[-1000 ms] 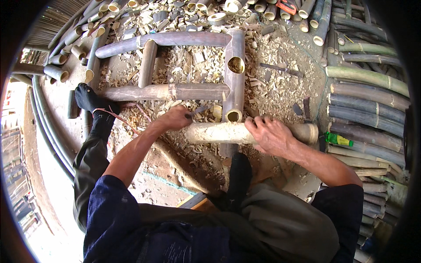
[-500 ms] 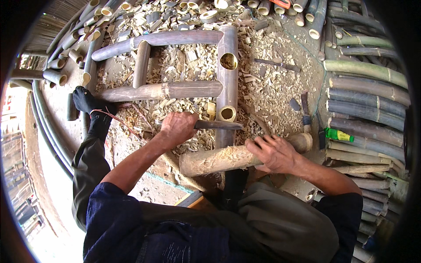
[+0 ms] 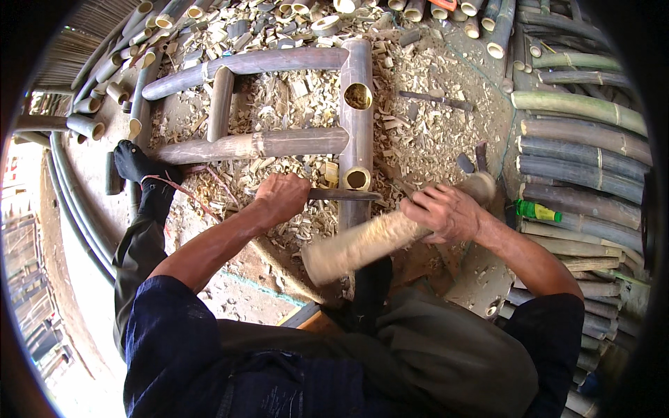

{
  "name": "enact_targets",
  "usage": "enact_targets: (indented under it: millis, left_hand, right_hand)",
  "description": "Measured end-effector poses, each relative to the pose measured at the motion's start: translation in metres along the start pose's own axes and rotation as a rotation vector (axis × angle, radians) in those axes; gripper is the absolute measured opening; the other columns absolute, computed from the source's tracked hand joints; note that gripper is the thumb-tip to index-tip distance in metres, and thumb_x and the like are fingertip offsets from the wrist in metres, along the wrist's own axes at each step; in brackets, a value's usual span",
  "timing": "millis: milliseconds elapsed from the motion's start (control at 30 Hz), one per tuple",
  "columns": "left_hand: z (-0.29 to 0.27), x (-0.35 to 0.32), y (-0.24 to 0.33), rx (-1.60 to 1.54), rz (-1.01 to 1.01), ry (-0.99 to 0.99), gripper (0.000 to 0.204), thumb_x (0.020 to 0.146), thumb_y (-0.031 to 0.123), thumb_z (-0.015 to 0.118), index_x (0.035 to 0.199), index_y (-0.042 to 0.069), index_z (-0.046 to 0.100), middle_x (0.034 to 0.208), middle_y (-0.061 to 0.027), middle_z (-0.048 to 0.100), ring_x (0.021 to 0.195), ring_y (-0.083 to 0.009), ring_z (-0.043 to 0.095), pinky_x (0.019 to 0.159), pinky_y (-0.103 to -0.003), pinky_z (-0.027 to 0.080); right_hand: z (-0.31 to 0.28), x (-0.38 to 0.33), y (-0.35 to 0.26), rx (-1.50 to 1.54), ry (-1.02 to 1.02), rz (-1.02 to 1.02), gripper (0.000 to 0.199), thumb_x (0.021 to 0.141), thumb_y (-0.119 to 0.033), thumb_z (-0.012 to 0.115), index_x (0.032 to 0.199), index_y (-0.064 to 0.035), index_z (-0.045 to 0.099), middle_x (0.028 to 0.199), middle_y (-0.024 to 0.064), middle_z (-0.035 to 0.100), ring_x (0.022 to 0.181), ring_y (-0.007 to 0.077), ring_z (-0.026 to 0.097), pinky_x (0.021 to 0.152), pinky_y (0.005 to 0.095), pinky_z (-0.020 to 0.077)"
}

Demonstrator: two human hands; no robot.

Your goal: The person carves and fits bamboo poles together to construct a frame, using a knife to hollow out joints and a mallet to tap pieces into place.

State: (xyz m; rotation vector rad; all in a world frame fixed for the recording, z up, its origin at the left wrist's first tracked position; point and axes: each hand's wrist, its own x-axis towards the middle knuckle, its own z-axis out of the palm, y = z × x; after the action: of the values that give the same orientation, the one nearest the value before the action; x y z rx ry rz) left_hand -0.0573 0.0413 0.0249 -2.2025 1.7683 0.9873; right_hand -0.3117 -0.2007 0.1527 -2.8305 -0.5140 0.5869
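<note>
My left hand (image 3: 284, 197) is closed around the handle of a knife (image 3: 341, 195), whose dark blade points right. The blade lies across the bamboo post (image 3: 356, 132) just below its lower round hole (image 3: 357, 179). My right hand (image 3: 446, 212) grips a thick wooden club (image 3: 362, 245) near its right end. The club is tilted, its blurred left end lower and nearer to me, apart from the blade. Two bamboo rails, an upper one (image 3: 279, 61) and a lower one (image 3: 293, 143), run left from the post, with a short rung (image 3: 221, 104) between them.
My foot in a black sock (image 3: 136, 161) rests by the left end of the lower rail. Wood chips (image 3: 425, 143) cover the floor. At right lie stacked bamboo poles (image 3: 585, 143) and a green bottle (image 3: 538, 211). A narrow dark stick (image 3: 437, 100) lies beyond the post.
The right hand has shifted slightly right and up, and the club has swung to a steeper tilt. My left hand keeps the knife across the post, with the blade slightly higher in view.
</note>
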Motion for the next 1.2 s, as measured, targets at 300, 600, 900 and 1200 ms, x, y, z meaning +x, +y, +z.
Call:
enact_targets:
  millis: [300,600,900,1200]
  left_hand:
    - [0.010,0.003,0.000,-0.017,-0.050,0.007,0.018,0.102,0.012,0.052,0.108,0.004,0.067,0.084,-0.0145,0.071,0.064,-0.0213,0.067,0.053,-0.041,0.057]
    - [0.009,0.008,0.001,-0.011,-0.071,0.062,0.016,0.099,0.009,0.053,0.107,0.001,0.063,0.080,-0.0164,0.071,0.061,-0.0216,0.065,0.052,-0.041,0.056]
    - [0.019,0.029,-0.012,0.092,-0.084,0.021,0.020,0.103,0.021,0.057,0.104,0.004,0.069,0.077,-0.0102,0.068,0.055,-0.0165,0.057,0.050,-0.034,0.051]
    - [-0.032,-0.003,-0.018,-1.174,-0.056,0.399,0.062,0.099,0.061,0.059,0.089,0.001,0.074,0.053,0.0030,0.051,0.043,-0.0082,0.047,0.041,-0.027,0.039]
  right_hand:
    - [0.010,0.005,0.006,-0.077,0.019,0.002,0.089,0.067,-0.037,0.093,0.139,-0.0074,0.049,0.113,0.0120,0.060,0.101,0.0289,0.065,0.087,0.0439,0.0612]
    - [0.008,0.001,0.016,-0.106,0.041,0.121,0.084,0.066,-0.031,0.093,0.134,-0.0051,0.051,0.117,0.0150,0.061,0.102,0.0298,0.066,0.082,0.0405,0.0601]
    - [0.014,-0.012,0.043,-0.250,0.113,0.265,0.083,0.068,-0.034,0.092,0.134,-0.0047,0.051,0.113,0.0160,0.064,0.100,0.0300,0.067,0.082,0.0429,0.0591]
    - [0.070,-0.051,-0.037,0.743,0.668,1.050,0.072,0.079,-0.029,0.084,0.133,0.0012,0.047,0.111,0.0231,0.065,0.102,0.0365,0.068,0.088,0.0462,0.0562]
